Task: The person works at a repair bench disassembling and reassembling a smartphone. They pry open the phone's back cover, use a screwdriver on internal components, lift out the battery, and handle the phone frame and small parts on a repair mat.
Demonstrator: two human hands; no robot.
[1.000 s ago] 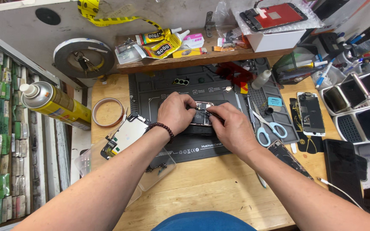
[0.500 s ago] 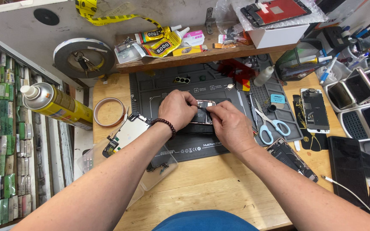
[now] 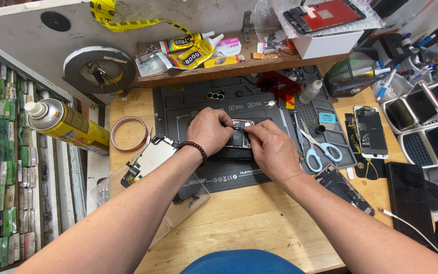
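Observation:
An opened phone body lies on the dark work mat in the middle of the wooden bench. My left hand, with a dark bead bracelet at the wrist, covers the phone's left side and holds it down. My right hand rests on its right side, thumb and forefinger pinched at the phone's upper edge on something too small to make out. Most of the phone is hidden under both hands. A detached screen panel lies face down just left of my left wrist.
Blue-handled scissors and a white phone lie to the right. A yellow spray can and a tape ring sit left. A shelf with glue tubes runs behind. Phone frames stand far right; another opened phone lies near my right forearm.
Both hands stay on the phone with only small finger shifts. The camera view has drifted slightly.

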